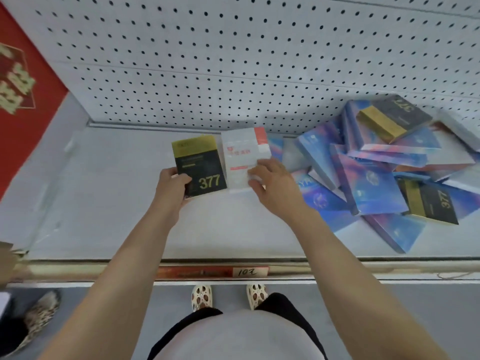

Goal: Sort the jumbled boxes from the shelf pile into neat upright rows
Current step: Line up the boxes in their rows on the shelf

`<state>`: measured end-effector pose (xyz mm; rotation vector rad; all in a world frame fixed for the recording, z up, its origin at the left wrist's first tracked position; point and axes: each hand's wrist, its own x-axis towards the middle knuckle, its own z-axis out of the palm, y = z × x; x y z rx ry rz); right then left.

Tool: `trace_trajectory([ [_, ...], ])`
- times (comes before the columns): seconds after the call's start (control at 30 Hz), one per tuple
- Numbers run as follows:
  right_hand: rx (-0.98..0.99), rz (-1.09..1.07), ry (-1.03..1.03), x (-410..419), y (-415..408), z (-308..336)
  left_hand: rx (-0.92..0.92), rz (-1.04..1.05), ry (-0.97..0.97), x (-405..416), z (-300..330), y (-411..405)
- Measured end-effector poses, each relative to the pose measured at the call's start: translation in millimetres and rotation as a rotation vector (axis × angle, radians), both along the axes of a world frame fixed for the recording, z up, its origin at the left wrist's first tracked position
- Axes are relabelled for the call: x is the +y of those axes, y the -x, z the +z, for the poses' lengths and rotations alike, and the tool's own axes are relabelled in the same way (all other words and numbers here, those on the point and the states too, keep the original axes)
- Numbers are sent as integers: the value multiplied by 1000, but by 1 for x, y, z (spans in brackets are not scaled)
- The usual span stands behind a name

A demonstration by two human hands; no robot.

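Early stage, two boxes placed, most of the job left. Left hand point(173, 183) grips the black-and-gold box point(200, 167) marked 377, thumb curled over its lower left corner, fingers clamped on that edge. Right hand point(270, 183) is on the white box point(242, 159) with red print, fingers point(255, 170) spread across its lower right face and thumb at its lower edge; looks like a hold, whether it fully grips I cannot tell for sure. The two boxes stand side by side, edges touching or just apart, near the shelf point(109, 203) centre, close to the pegboard back wall point(207, 61) at 12 o'clock. Judged as the start of a row; both look upright or leaning back slightly.

Pile point(376, 178) at 2 to 3 o'clock is unsorted: many blue-purple boxes lying flat and overlapping at angles, with two more black-and-gold 377 boxes, one on top at the back point(389, 118), one at the front right point(428, 201). Shelf from 9 o'clock to centre holds no other boxes. Price strip point(213, 272) marked 107 at 6 o'clock.
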<state>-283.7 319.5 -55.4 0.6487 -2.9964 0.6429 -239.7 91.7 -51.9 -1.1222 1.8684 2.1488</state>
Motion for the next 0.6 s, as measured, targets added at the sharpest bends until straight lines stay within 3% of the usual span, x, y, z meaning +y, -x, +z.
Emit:
trace_trajectory([
  [0.2,-203,-392,-125,-35,3,9,-26,-90,31,-16,-10,-4],
  [0.33,-247,-440,-227,-55,5,8,-27,-94,76,-25,-14,-4],
  [0.4,-235,-496,-110,-58,4,11,-22,-93,85,-29,-15,-5],
  [0.53,-318,-627,421,-50,-1,16,43,-91,86,-27,-11,-12],
  [0.6,-326,-647,530,-40,-12,21,92,-108,91,-22,-4,-14],
])
